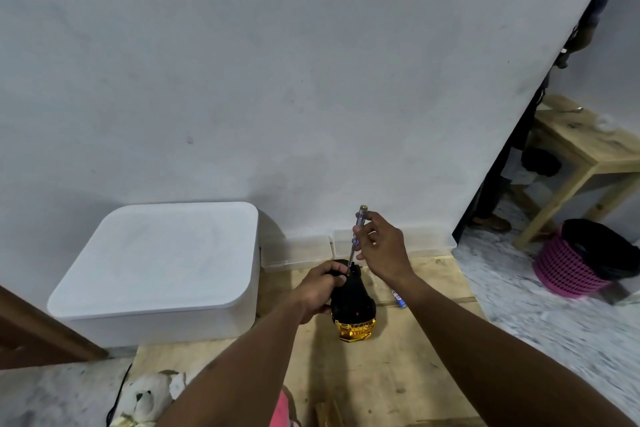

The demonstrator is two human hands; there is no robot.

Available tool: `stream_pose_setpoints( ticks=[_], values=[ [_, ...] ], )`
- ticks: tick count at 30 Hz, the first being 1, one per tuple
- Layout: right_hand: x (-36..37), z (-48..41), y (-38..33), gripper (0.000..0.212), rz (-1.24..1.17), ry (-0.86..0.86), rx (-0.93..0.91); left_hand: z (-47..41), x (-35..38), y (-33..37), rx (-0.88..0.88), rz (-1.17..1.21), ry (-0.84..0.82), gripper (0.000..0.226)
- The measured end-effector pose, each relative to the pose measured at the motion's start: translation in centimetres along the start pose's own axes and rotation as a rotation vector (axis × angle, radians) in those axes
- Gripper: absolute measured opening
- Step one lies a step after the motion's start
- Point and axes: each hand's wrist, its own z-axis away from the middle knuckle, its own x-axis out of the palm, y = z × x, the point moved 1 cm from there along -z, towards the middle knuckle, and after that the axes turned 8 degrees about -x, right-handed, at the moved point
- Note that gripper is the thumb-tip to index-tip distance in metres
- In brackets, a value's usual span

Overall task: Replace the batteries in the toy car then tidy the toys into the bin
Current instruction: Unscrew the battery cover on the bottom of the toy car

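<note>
A toy car (pixel 353 305) lies upside down on the wooden board (pixel 398 374), black underside up, gold body showing at its near end. My left hand (pixel 320 289) grips the car's far end. My right hand (pixel 379 250) pinches a thin screwdriver (pixel 356 236) held nearly upright, its tip touching the car's underside by my left fingers. A blue battery (pixel 398 298) lies on the board just right of the car. The white bin (pixel 159 270) stands at the left with its lid closed.
A white teddy bear (pixel 145 399) lies at the bottom left beside a pink item (pixel 280 409). Two clear plastic trays (pixel 298 251) sit against the wall behind the car. At the right are a pink basket (pixel 571 267) and a wooden table (pixel 581 156).
</note>
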Motion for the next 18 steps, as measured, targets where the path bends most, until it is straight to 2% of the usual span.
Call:
stream_pose_setpoints(
  ticks=[18],
  values=[
    [-0.11,-0.37,-0.06,0.025,0.074,-0.053,-0.078,-0.08,-0.07,0.59,0.001,0.019,-0.014,0.029]
  ],
)
